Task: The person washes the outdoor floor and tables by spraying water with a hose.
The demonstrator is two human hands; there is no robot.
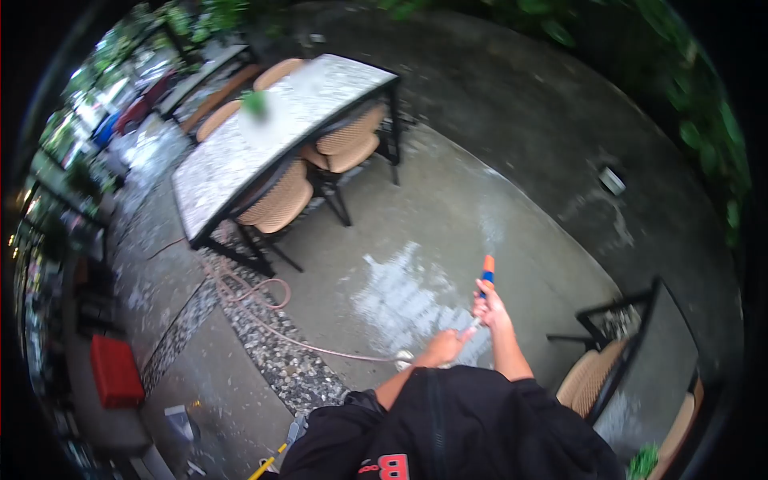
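Note:
An orange and blue hose nozzle (pixel 489 268) points away from me, gripped in my right hand (pixel 491 308). A faint spray of water leaves its tip toward the concrete floor. Just behind it, my left hand (pixel 445 347) is closed round the hose. The pale pink hose (pixel 320 349) trails off to the left over the ground and loops near a table. White foam (pixel 408 292) lies in a patch on the concrete ahead of my hands.
A long white-topped table (pixel 272 120) with woven chairs (pixel 280 200) stands ahead left. Another table (pixel 652 360) with chairs is at lower right. A gravel strip (pixel 280 352), a red box (pixel 117 371) and a yellow-handled tool (pixel 276 458) lie to the left.

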